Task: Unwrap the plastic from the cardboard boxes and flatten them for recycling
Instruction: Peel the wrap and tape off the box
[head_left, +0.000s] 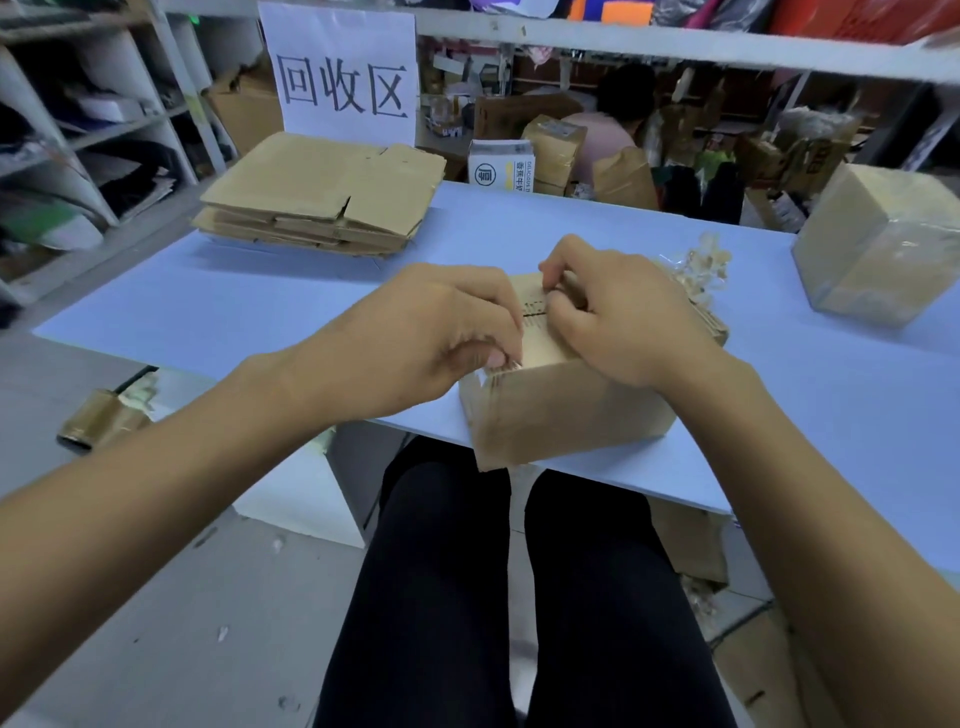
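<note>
Your table (291, 306): pale blue, plain. Your box (566, 410): tan cardboard, black printed ticks and a dark slit along the top. Your stack of flattened boxes (322, 197): the same tan, unprinted. Wrapped box (883, 244) at your right: tan under a glossy clear film. Crumpled plastic (701, 270): clear, yellowish. Sign (340, 78): white sheet, black characters. Your trousers (519, 597): black. Floor (156, 623): grey.

Both hands work the top seam of a cardboard box (566, 410) at the blue tabletop's (260, 306) near edge: the left hand (431, 338) pinches there, the right hand (618, 317) curls its fingers on it. A stack of flattened boxes (322, 195) lies far left, a plastic-wrapped box (878, 244) far right.
</note>
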